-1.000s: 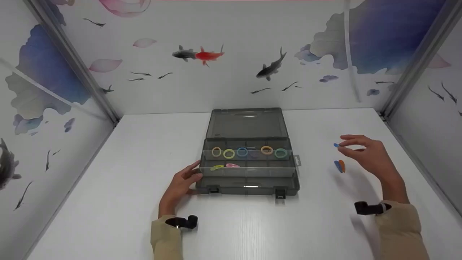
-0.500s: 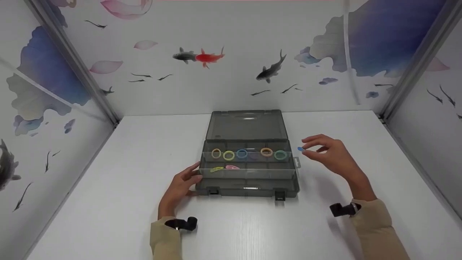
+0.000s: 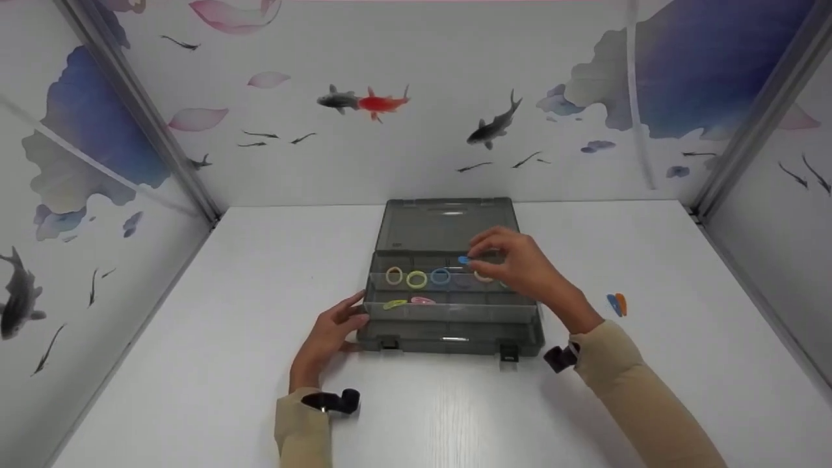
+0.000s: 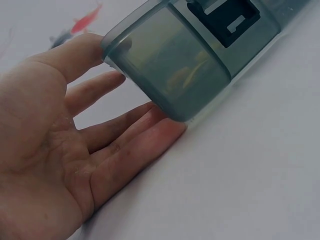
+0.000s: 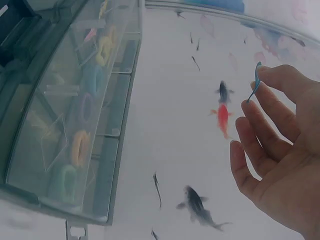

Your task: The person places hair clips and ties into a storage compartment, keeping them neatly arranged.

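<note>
A grey see-through compartment box [image 3: 448,346] lies with its lid [image 3: 448,224] open toward the back wall. My left hand [image 3: 328,335] holds its near left corner; the left wrist view shows the thumb at the upper rim and other fingertips at the bottom edge. Between right thumb and fingertips, my right hand [image 3: 520,263] pinches a small blue hair clip [image 5: 256,82] above the box's back row. Several coloured hair ties [image 3: 416,279] stand in that row, partly hidden by the right hand. A yellow hair clip [image 3: 394,304] and a pink one [image 3: 423,300] lie in the middle row.
On the white table [image 3: 442,416], right of the box, a blue hair clip [image 3: 613,305] and an orange hair clip [image 3: 622,304] lie side by side. White walls painted with fish [image 3: 383,104] enclose the table at the back and both sides.
My right hand has carried the pinched blue hair clip leftward from the table's right side to over the box. My left hand has stayed at the box's corner.
</note>
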### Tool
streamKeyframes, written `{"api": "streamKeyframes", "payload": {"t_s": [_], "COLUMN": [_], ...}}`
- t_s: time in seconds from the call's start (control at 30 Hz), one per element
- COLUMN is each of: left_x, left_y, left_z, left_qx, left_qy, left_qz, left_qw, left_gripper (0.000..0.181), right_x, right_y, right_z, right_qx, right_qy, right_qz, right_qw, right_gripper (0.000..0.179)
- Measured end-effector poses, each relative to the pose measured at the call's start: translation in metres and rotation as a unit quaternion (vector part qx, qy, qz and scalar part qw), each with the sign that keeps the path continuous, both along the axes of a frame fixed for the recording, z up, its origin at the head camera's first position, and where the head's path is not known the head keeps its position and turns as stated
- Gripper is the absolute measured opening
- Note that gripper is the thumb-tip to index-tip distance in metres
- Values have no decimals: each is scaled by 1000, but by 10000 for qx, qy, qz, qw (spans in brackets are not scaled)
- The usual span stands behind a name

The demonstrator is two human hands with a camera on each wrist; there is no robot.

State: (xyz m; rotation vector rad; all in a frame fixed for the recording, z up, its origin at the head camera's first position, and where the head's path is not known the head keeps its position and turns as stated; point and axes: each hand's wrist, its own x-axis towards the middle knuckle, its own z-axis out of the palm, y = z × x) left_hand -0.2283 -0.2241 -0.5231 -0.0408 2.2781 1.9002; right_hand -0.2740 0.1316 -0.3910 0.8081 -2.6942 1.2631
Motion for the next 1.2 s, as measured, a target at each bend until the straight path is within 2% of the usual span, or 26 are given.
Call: {"api": "streamKeyframes", "payload": {"t_s": [0.13, 0.33, 0.6, 0.83, 1.03, 1.2], "left_x": [0, 0, 1, 0, 0, 1], "left_y": [-1, -1, 0, 1, 1, 1], "left_z": [1, 1, 1, 3, 2, 2], "left_qx": [67, 74, 34, 20, 90, 117], "left_qy": [-7, 2, 15, -6, 68, 45], "left_qz": [-33, -26, -24, 69, 17, 14], "left_qw": [10000, 10000, 10000, 10000, 9999, 9999], "left_gripper": [60, 61, 60, 60, 59, 59], "right_x": [-7, -20, -32, -41, -44, -43], "right_y": [-21, -40, -51, -50, -51, -52], "right_z": [-5, -22, -43, -59, -64, -63], "right_qx": [294, 474, 445, 903, 970, 1141], "right_qy": [-60, -230, -255, -337, -390, -620], "right_qz": [79, 214, 259, 359, 334, 353], "right_qw": [9995, 9984, 9983, 9947, 9940, 9909], "right_gripper": [19, 17, 15, 12, 12, 11]}}
